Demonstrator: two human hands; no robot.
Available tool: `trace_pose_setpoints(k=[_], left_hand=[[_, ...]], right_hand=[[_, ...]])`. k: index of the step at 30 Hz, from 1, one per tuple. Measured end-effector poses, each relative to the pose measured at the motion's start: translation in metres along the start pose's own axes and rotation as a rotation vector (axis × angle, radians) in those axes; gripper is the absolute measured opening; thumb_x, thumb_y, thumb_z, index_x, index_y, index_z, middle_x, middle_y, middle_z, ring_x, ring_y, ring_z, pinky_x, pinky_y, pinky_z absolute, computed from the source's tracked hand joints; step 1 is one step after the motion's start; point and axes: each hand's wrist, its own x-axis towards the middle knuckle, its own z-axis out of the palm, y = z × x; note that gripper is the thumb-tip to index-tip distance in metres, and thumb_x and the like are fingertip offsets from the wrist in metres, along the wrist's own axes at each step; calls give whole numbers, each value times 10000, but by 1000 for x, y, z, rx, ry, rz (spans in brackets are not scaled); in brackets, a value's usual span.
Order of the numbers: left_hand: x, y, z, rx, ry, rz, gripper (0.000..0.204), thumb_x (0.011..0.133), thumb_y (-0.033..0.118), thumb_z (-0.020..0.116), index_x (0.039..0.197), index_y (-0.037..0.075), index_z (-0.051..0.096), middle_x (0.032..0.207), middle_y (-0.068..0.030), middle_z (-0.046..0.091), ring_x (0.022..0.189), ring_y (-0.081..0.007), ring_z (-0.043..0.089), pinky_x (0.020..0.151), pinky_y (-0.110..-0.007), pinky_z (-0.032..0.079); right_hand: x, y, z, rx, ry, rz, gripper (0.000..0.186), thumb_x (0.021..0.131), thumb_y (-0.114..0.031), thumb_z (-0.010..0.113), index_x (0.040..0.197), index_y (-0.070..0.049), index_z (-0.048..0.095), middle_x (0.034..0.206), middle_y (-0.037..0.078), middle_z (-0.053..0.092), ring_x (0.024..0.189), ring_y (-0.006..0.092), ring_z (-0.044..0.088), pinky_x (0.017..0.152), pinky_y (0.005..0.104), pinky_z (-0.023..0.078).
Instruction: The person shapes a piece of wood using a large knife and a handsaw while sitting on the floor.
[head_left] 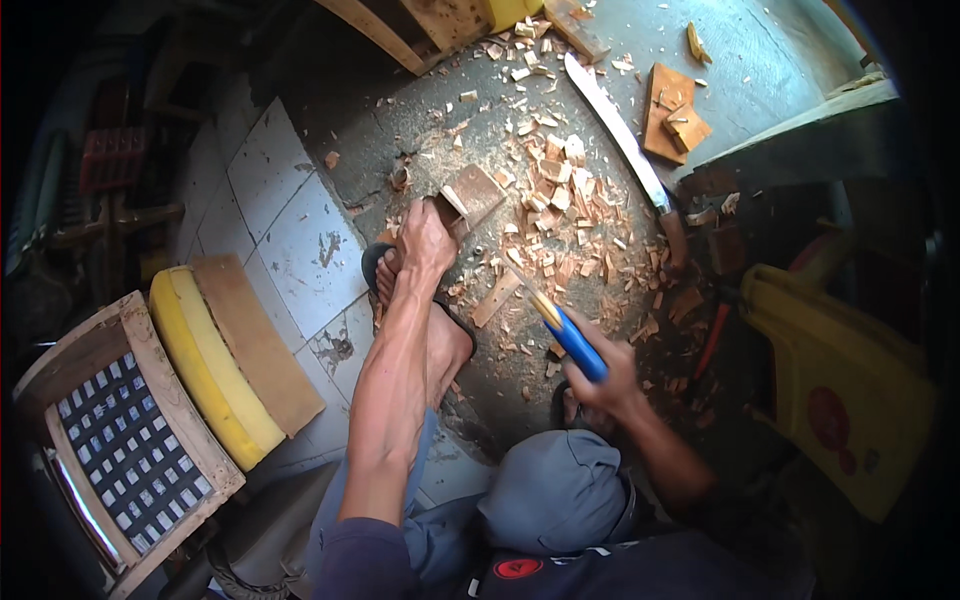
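One brown wooden block (482, 195) is down by the floor (400, 115) in the head view. The left hand (427, 240) has its grip tight on the near end of it, close to a foot (450, 345) in a sandal. The right hand (607, 385) has its grip wrapped round a blue-handled chisel (575, 343). Its blurry blade points toward the left hand. Lots of wood chips (565, 195) lie right of the block, near a long machete (622, 135).
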Motion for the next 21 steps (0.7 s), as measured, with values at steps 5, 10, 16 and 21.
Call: trace_pose_setpoints(k=[5, 10, 16, 21], left_hand=[[25, 29, -8, -73, -74, -27, 356, 805, 178, 808, 1013, -57, 640, 1029, -269, 625, 967, -453, 644, 885, -499, 543], [-1, 27, -7, -48, 23, -9, 409, 770, 161, 834, 1042, -69, 633, 1029, -267, 629, 977, -452, 639, 902, -482, 536], [19, 39, -4, -59, -83, -37, 385, 816, 257, 796, 1055, -6, 650, 1047, -234, 652, 1001, -447, 660, 884, -513, 539], [9, 17, -10, 8, 23, -42, 372, 800, 222, 799, 1033, -16, 633, 1053, -233, 646, 1021, -448, 652, 904, -512, 531]], right_hand=[[42, -3, 14, -111, 18, -51, 670, 792, -69, 662, 1455, -57, 564, 879, 197, 758, 613, 207, 722, 628, 322, 588], [-69, -3, -35, -80, 52, -118, 693, 792, -100, 716, 1466, -75, 558, 1025, 247, 753, 681, 304, 759, 654, 383, 614], [65, 11, 23, -85, 25, -44, 701, 766, -78, 710, 1452, -69, 567, 1007, 217, 766, 669, 272, 754, 652, 359, 609], [-74, 24, -26, -89, 112, -154, 721, 753, -60, 714, 1458, -95, 565, 1071, 232, 754, 666, 280, 759, 634, 370, 622]])
